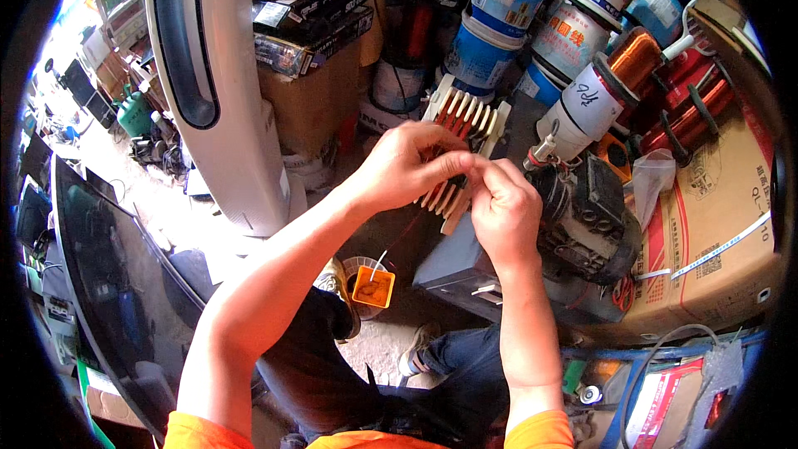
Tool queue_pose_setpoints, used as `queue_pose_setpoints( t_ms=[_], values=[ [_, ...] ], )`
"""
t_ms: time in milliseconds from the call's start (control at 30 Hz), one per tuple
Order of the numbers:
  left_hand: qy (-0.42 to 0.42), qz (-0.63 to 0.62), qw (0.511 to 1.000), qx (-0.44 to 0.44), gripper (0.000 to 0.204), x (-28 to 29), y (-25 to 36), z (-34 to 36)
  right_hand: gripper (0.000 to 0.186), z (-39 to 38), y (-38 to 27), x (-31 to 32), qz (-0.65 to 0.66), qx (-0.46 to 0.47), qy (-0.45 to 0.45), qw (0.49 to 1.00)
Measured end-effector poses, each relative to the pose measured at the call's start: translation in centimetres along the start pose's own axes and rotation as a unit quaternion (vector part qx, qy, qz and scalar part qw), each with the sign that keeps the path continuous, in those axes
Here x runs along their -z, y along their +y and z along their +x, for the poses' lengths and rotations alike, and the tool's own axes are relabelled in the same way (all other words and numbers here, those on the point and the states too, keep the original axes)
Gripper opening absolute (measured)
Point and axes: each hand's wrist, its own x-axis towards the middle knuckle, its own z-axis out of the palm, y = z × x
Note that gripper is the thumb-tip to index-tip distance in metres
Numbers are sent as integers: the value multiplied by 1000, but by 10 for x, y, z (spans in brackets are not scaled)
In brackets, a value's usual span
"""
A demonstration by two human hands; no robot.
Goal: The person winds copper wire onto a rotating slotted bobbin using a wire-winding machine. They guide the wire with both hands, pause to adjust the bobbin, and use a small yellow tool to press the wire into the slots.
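Fingertips of both hands pinched together on the lower edge of a cream slotted winding form (465, 129) wrapped with red wire. Left hand (403, 168) curled over the form's left side, thumb and forefinger closed on it. Right hand (505, 209) gripping from below, fingers closed against the slats. Form held up in the air at chest height, tilted, well above the floor. Just beside the right hand, a dark electric motor (586, 220) resting on a cardboard box (723, 224). Above that, a copper wire spool (633, 58) and red wire spools (694, 104). Behind the form, stacked blue and white paint buckets (499, 8). Below the hands, a small orange cup (372, 287) with a stick in it, on the floor near a shoe (416, 349). Far left, a tall white appliance casing (220, 75).
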Motion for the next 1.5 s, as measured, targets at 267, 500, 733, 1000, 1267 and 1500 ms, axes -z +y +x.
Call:
queue_pose_setpoints(
  t_ms=[267,500,733,1000,1267,1500],
  values=[
    [-65,-153,984,57,20,8,-12,4,14,6,-2,4,-15,66,-26,997],
    [-53,-165,983,64,16,10,-11,5,10,4,-5,9,15,-4,-23,1000],
    [-22,-265,959,93,18,14,-7,6,12,-4,-4,0,265,-168,26,949],
    [-49,-269,955,110,19,5,-5,4,10,1,-5,-3,161,-53,60,984],
    [-19,-270,953,135,19,3,-3,6,8,2,-11,3,161,-32,46,985],
    [1,-369,919,137,16,2,-4,3,10,-5,-7,1,214,-139,16,967]
  ],
)
